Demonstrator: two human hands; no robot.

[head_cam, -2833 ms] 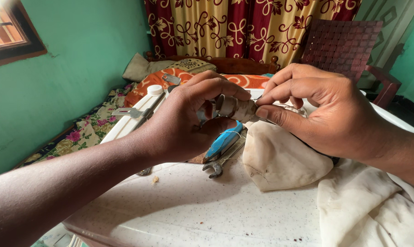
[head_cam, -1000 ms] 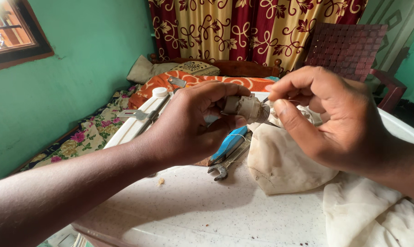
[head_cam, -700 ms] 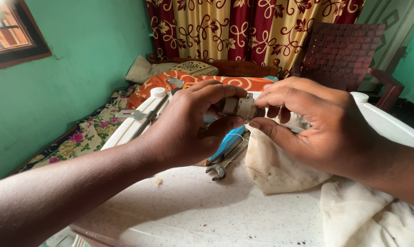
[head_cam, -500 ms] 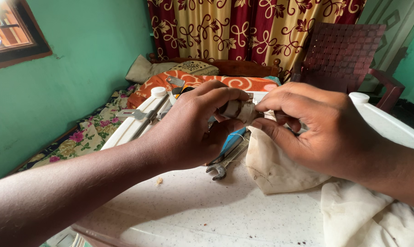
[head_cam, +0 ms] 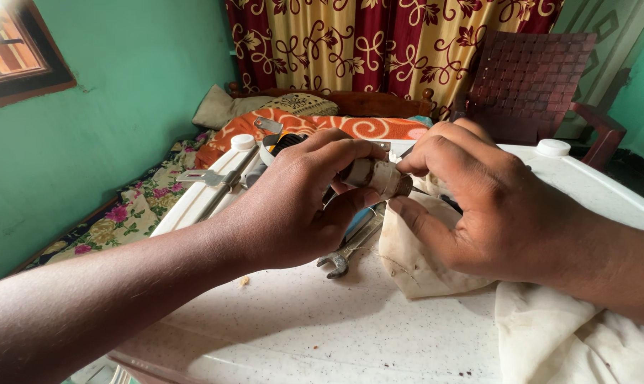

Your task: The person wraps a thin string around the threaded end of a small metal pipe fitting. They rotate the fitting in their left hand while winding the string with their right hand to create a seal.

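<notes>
My left hand (head_cam: 301, 199) grips a small, dirty whitish cylindrical part (head_cam: 375, 176) above the white table (head_cam: 336, 334). My right hand (head_cam: 486, 206) meets it from the right, with its fingertips pinched on the part's end. Under both hands lie a steel spanner (head_cam: 347, 249) and a blue-handled tool (head_cam: 354, 222), mostly hidden by my left hand. A soiled cream cloth (head_cam: 414, 263) lies beneath my right hand.
More cream cloth (head_cam: 571, 341) is bunched at the table's right. Metal parts (head_cam: 208, 176) and a round dark piece (head_cam: 283, 142) sit at the table's far left edge. Beyond are a bed with orange bedding (head_cam: 322, 124), a dark red chair (head_cam: 535, 85) and patterned curtains (head_cam: 379, 43).
My right hand briefly pulled away to the right, then came back onto the end of the part. My left hand kept its grip throughout.
</notes>
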